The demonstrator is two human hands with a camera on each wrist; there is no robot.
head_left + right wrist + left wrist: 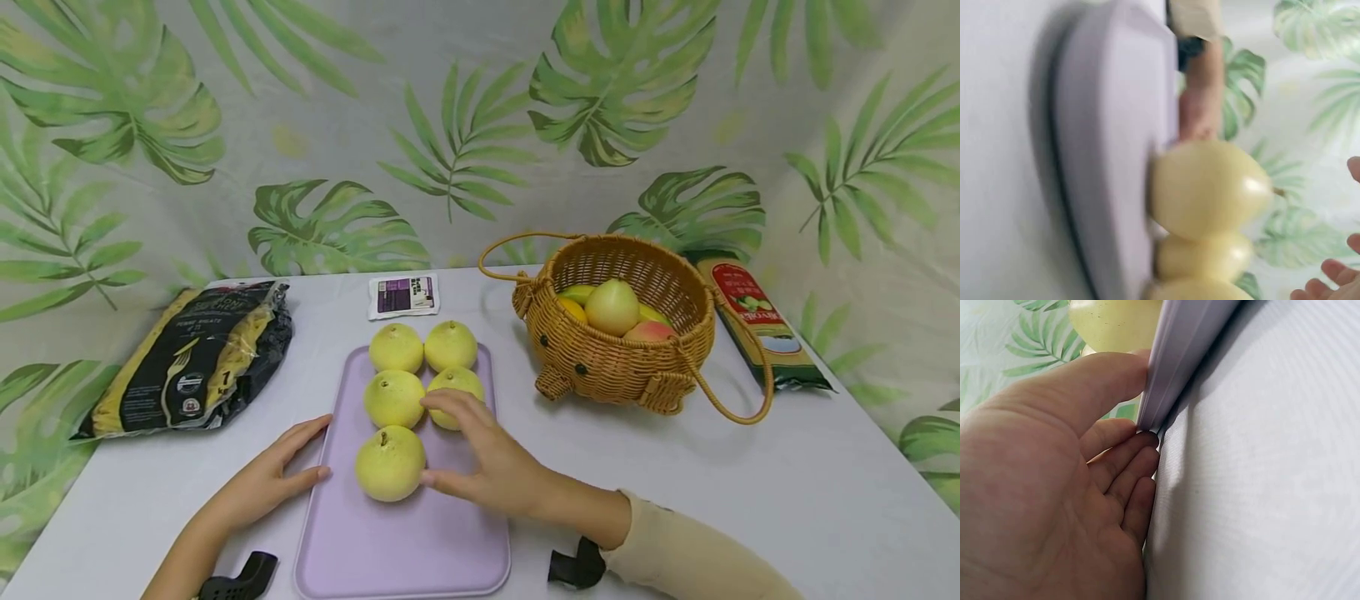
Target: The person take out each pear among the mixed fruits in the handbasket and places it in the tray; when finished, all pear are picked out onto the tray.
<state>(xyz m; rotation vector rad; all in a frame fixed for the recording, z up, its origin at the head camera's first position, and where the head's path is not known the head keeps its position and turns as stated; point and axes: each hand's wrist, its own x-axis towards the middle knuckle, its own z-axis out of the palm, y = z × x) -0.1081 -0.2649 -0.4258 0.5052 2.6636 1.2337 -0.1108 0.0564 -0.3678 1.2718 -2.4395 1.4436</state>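
Several round yellow-green pears (390,463) stand together on a lilac tray (405,550), toward its far half. My left hand (258,483) rests along the tray's left edge. In the left wrist view its thumb and fingertips touch the tray's rim (1175,369), with the fingers loosely bent and not round anything. Over the tray's right side is my right hand (498,462), thumb and fingers spread apart, close to the nearest pear. The right wrist view, blurred, shows its fingertips (1338,272) apart from the pears (1210,190), holding nothing.
A wicker animal-shaped basket (622,358) of mixed fruit stands at the right, its handles sticking out. Behind it lies a green and red packet (757,321). A black and yellow pasta bag (187,367) lies at the left, a small white and purple packet (403,296) beyond the tray.
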